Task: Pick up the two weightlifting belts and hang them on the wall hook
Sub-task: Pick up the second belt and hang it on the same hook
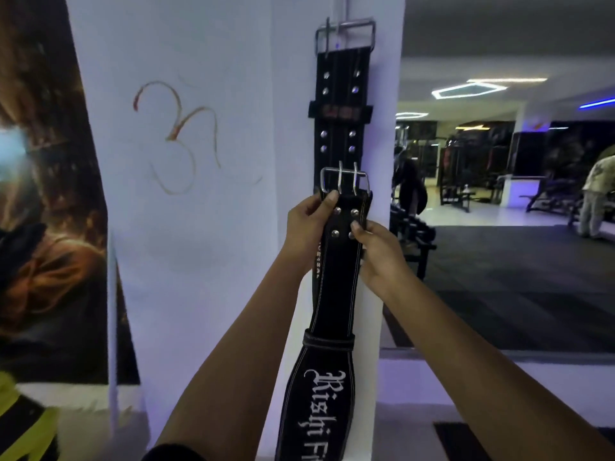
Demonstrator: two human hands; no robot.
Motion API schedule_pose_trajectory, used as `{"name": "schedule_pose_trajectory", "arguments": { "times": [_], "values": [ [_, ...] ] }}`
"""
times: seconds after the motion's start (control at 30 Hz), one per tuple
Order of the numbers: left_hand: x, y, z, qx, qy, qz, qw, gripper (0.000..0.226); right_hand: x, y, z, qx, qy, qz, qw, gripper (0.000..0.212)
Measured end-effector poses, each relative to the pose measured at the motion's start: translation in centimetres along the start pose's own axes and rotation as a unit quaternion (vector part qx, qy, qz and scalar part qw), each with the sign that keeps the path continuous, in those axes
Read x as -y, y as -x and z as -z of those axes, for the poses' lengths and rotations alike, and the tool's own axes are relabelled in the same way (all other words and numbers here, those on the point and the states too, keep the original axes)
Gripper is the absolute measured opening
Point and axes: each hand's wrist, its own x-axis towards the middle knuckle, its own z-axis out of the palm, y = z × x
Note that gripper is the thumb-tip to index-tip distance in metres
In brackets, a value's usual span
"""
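One black weightlifting belt [339, 104] hangs flat against the white pillar, its steel buckle [346, 31] caught over the wall hook [346, 8] at the top edge of the view. Below it I hold a second black belt [332, 314] upright, with white stitching and white gothic lettering low down. Its steel two-prong buckle [345, 180] points up, overlapping the lower part of the hung belt. My left hand [307, 227] grips the belt's left edge just under the buckle. My right hand [377, 251] pinches the right edge by the rivets.
The white pillar [206, 227] bears a brownish scribble. A dark poster [43, 194] fills the left. To the right lies a gym floor with a dumbbell rack [412, 231], machines and a person [595, 201] bending at the far right.
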Motion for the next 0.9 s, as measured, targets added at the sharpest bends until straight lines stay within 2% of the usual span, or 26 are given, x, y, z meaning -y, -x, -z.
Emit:
{"name": "schedule_pose_trajectory", "arguments": {
  "times": [0.13,0.23,0.3,0.4,0.53,0.67,0.77,0.9],
  "values": [
    [2.3,0.7,-0.4,0.053,-0.030,0.044,0.997,0.025,3.3,-1.3,-0.6,-0.048,-0.031,0.014,0.998,0.013],
    [1.8,-0.6,-1.0,0.050,-0.044,0.016,0.998,0.017,5.0,-1.9,-0.3,-0.053,-0.006,0.044,0.998,0.023],
    [0.6,-2.0,-1.8,0.042,-0.026,-0.007,0.999,0.007,4.5,-1.5,0.2,-0.061,0.048,0.064,0.995,0.027],
    [-0.2,-3.1,-2.7,0.044,0.034,-0.020,0.998,0.007,2.0,0.2,0.9,-0.083,0.151,0.092,0.981,0.028],
    [0.8,-2.8,-3.1,0.067,0.029,-0.014,0.997,0.018,2.1,0.0,1.3,-0.134,0.090,0.089,0.983,0.025],
    [3.3,-1.4,-2.6,0.098,-0.006,-0.007,0.995,0.027,3.6,-1.1,1.2,-0.112,0.047,0.087,0.989,0.019],
    [3.2,-1.2,-2.7,0.086,0.005,-0.025,0.996,0.028,4.4,-1.6,1.2,-0.090,0.026,0.084,0.992,0.020],
    [2.0,-2.2,-2.7,0.087,-0.019,-0.028,0.996,0.039,6.0,-2.7,1.9,-0.003,0.012,0.020,1.000,0.014]
  ]
}}
